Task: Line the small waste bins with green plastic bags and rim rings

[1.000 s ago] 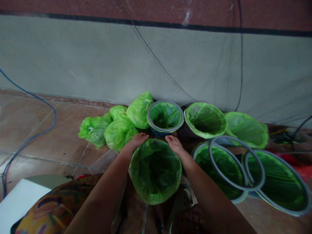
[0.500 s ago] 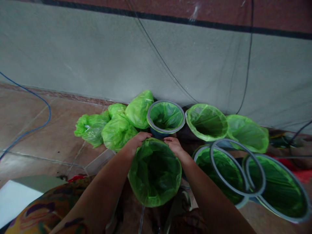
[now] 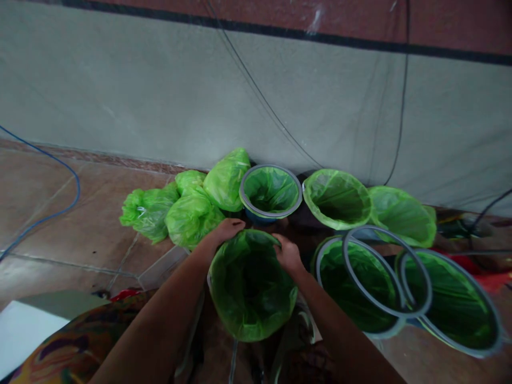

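Note:
A small bin lined with a green plastic bag (image 3: 252, 288) stands just in front of me, its mouth open. My left hand (image 3: 226, 230) rests on the far left of its rim, fingers curved over the bag's edge. My right hand (image 3: 287, 254) grips the far right of the rim, fingers curled round the plastic. Just beyond my hands stands a lined bin with a grey ring (image 3: 270, 193) pressed on top.
Tied green bags (image 3: 188, 210) lie in a heap to the left. Several more green-lined bins (image 3: 338, 200) and a loose grey ring (image 3: 386, 272) crowd the right. A grey wall with hanging cables rises behind. A blue cable (image 3: 48, 213) runs over the tiled floor at left.
My right hand has slid inward along the rim and curled tighter on the bag. My left hand has stayed on the far left edge. The view has shifted slightly.

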{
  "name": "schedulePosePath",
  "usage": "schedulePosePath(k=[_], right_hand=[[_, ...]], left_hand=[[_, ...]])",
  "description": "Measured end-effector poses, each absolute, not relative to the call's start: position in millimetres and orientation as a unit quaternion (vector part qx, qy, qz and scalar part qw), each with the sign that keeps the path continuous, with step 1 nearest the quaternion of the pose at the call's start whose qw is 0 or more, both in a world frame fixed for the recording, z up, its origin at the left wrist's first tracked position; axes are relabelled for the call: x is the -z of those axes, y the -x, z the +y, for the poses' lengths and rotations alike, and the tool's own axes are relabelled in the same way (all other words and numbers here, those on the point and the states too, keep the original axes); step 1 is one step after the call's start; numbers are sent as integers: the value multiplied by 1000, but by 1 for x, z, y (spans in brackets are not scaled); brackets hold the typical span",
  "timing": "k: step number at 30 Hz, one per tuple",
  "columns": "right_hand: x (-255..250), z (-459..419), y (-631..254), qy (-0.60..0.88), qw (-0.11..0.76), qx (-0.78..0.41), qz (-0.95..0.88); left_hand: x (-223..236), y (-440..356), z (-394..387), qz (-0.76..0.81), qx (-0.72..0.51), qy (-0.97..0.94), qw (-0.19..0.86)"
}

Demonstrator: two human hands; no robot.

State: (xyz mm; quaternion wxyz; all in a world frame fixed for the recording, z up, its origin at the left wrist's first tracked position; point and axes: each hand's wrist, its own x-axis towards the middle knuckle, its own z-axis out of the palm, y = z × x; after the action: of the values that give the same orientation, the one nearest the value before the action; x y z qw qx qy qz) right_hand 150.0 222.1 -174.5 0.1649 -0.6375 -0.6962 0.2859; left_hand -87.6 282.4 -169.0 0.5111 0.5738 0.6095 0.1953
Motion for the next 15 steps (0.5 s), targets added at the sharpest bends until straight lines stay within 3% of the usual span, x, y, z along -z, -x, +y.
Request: schedulePosePath(k=[8, 12, 15], right_hand=[[170, 203, -142, 704, 24, -192, -683], [169, 196, -142, 727, 13, -194, -659], [163, 190, -143, 725, 54, -193, -659]], left_hand=[[166, 78, 242, 616, -105, -732, 270], [164, 79, 224, 611, -94, -767, 174], [158, 81, 219, 601, -108, -778, 148]])
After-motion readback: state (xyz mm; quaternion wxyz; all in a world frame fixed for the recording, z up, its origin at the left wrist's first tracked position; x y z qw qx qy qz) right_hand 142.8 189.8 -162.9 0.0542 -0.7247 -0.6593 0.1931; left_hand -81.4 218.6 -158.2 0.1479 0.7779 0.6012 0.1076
